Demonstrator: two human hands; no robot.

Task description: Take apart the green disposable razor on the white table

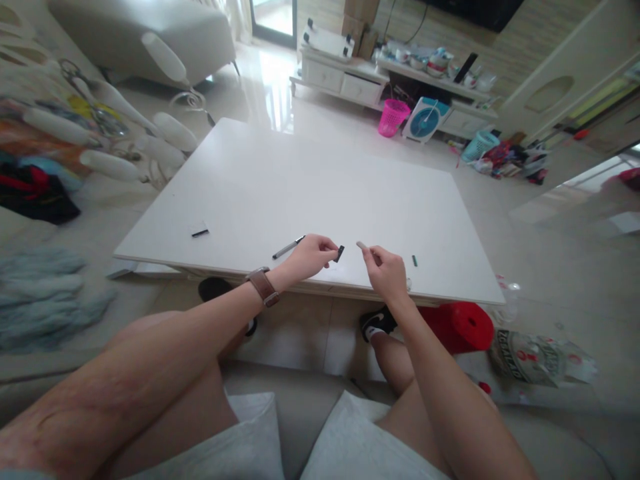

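My left hand (311, 256), with a brown watch strap on its wrist, is closed in a pinch on a small black piece (340, 253) just above the near edge of the white table (310, 187). My right hand (384, 272) is closed too, pinching a small pale piece (361, 245) that points toward the black one; the two pieces are a short gap apart. A pen (288, 248) lies on the table just left of my left hand. A tiny green piece (415, 260) lies right of my right hand.
A small black strip on a white slip (200, 233) lies on the table's left part. A red roll (460, 325) and a plastic bag (535, 359) lie on the floor at right. A pink basket (393, 117) and a fan (425, 120) stand beyond the table.
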